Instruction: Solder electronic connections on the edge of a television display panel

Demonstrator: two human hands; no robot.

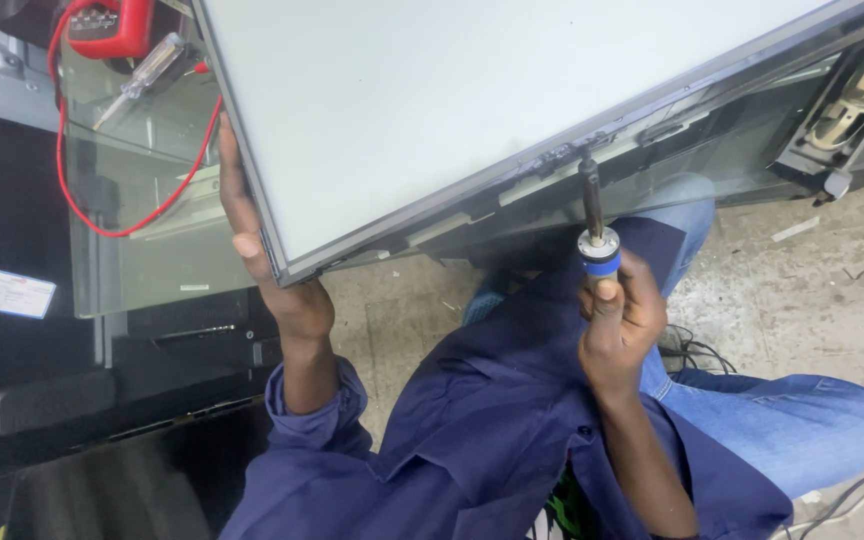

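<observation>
A large flat display panel with a pale grey face and dark frame fills the upper middle. My left hand grips its lower left corner, fingers tucked behind the edge. My right hand holds a soldering iron with a blue and silver collar. Its dark tip points up and touches the narrow strip along the panel's lower edge. I wear a dark blue shirt and blue jeans.
A glass-topped table on the left carries a red meter with a red lead and a clear-handled screwdriver. Black cabinets stand at far left. Cables lie on the concrete floor by my knee.
</observation>
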